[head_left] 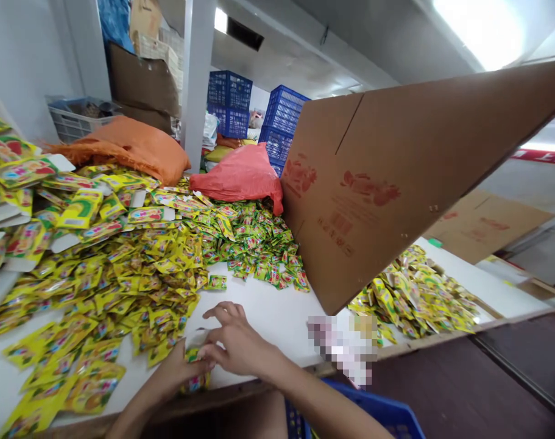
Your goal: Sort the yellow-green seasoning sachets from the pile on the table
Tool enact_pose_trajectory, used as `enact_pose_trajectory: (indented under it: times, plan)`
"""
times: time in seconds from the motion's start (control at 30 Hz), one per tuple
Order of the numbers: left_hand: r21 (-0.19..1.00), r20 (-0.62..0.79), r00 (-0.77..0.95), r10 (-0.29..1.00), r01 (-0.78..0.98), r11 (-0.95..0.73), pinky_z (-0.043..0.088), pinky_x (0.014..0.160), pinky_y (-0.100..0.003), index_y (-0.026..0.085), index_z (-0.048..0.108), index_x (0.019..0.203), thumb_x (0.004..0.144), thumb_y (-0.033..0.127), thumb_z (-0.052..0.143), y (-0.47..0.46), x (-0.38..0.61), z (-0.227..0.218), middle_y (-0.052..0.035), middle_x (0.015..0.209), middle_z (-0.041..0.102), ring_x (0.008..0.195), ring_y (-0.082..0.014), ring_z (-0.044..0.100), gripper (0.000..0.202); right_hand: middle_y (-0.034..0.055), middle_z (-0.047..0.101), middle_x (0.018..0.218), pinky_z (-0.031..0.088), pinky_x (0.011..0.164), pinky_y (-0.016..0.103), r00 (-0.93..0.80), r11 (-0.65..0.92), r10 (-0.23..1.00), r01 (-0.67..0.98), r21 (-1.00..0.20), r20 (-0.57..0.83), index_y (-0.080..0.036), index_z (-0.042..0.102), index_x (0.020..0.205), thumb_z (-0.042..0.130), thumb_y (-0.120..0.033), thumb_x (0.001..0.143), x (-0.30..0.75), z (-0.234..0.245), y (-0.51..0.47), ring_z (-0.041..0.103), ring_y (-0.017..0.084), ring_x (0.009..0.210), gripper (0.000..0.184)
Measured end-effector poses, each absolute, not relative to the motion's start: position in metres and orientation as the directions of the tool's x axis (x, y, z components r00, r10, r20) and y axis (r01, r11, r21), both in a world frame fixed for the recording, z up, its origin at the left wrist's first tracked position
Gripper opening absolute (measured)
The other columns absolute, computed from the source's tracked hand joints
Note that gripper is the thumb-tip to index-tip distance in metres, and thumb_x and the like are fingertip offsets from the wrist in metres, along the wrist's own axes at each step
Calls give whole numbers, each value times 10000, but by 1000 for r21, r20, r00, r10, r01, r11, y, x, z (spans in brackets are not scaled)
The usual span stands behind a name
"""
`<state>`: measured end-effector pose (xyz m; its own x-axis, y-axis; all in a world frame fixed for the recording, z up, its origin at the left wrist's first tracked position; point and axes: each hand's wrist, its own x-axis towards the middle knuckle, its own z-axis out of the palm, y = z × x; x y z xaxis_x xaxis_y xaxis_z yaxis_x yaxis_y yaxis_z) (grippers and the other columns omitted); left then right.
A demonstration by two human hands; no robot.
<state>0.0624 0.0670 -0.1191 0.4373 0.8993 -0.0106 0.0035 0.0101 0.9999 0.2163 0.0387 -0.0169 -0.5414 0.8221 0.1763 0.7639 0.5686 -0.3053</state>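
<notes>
Both my hands meet at the near edge of a white table (268,311). My left hand (179,369) pinches a small stack of yellow-green sachets (195,381) from below. My right hand (234,341) curls over the top of the same stack, fingers bent and touching it. A large heap of identical sachets (135,268) spreads across the table to the left and behind my hands. A smaller heap (414,296) lies to the right.
A flat cardboard box (396,171) leans over the table at the right. Orange (135,146) and red (240,174) sacks lie at the back, with blue crates (281,119) behind. A blue crate (387,417) sits below the table's edge.
</notes>
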Motion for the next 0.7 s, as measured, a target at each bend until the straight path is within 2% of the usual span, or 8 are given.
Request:
enact_pose_trajectory:
  times: [0.1, 0.17, 0.23, 0.33, 0.43, 0.53, 0.6, 0.7]
  plan:
    - [997, 32, 353, 935, -82, -3, 478, 796, -326, 197, 509, 1006, 519, 285, 747, 60, 58, -121, -56, 966, 640, 886, -234, 602, 550, 32, 484, 1221, 306, 913, 370, -535, 549, 830, 731, -406, 159, -227, 662, 876, 567, -442, 783, 218, -22, 31, 349, 224, 1131, 253]
    - [991, 8, 276, 961, -132, 30, 487, 775, -329, 217, 415, 1079, 567, 296, 728, 51, 53, -120, -49, 945, 629, 858, -214, 613, 604, 38, 512, 1185, 322, 916, 384, -460, 479, 870, 704, -525, 178, -235, 661, 858, 589, -423, 771, 220, -32, 25, 391, 225, 1111, 219]
    - [983, -2, 218, 976, -176, 41, 488, 774, -335, 233, 342, 1110, 649, 302, 677, 39, 48, -118, -34, 919, 617, 833, -191, 618, 573, 45, 572, 1066, 370, 883, 373, -321, 371, 924, 613, -697, 209, -237, 629, 916, 587, -361, 786, 221, -48, 19, 483, 202, 1016, 184]
    - [988, 41, 210, 977, -155, -8, 464, 831, -325, 222, 403, 1046, 738, 295, 598, 28, 42, -110, -37, 954, 602, 892, -178, 602, 371, 40, 612, 912, 449, 791, 312, -112, 229, 973, 369, -901, 202, -216, 532, 1070, 553, -287, 812, 219, -77, 10, 569, 165, 854, 269]
    - [997, 64, 284, 957, -57, -49, 454, 834, -296, 186, 516, 944, 766, 296, 564, 28, 39, -102, -43, 929, 608, 902, -180, 592, 215, 58, 618, 960, 449, 811, 302, -24, 193, 981, 293, -937, 194, -202, 553, 1050, 523, -280, 826, 211, -96, 3, 567, 176, 904, 240]
    - [997, 80, 322, 943, -8, -82, 468, 778, -280, 161, 567, 883, 778, 292, 546, 31, 36, -97, -35, 834, 615, 814, -168, 597, 169, 57, 624, 945, 443, 821, 306, -70, 253, 968, 302, -919, 243, -194, 607, 960, 478, -275, 849, 201, -98, 3, 559, 181, 914, 189]
    - [994, 105, 278, 955, -9, -106, 458, 804, -285, 155, 588, 847, 772, 277, 554, 32, 35, -98, -41, 857, 617, 841, -169, 590, 147, 51, 624, 899, 446, 809, 308, -106, 294, 956, 314, -903, 275, -191, 629, 900, 461, -262, 857, 196, -95, 6, 562, 179, 889, 187]
    - [988, 134, 189, 973, -106, -116, 446, 846, -307, 174, 564, 973, 755, 232, 576, 31, 36, -102, -59, 951, 623, 916, -177, 583, 226, 39, 613, 862, 461, 757, 295, -20, 281, 956, 346, -895, 293, -190, 594, 995, 484, -256, 844, 194, -95, 10, 568, 165, 828, 198]
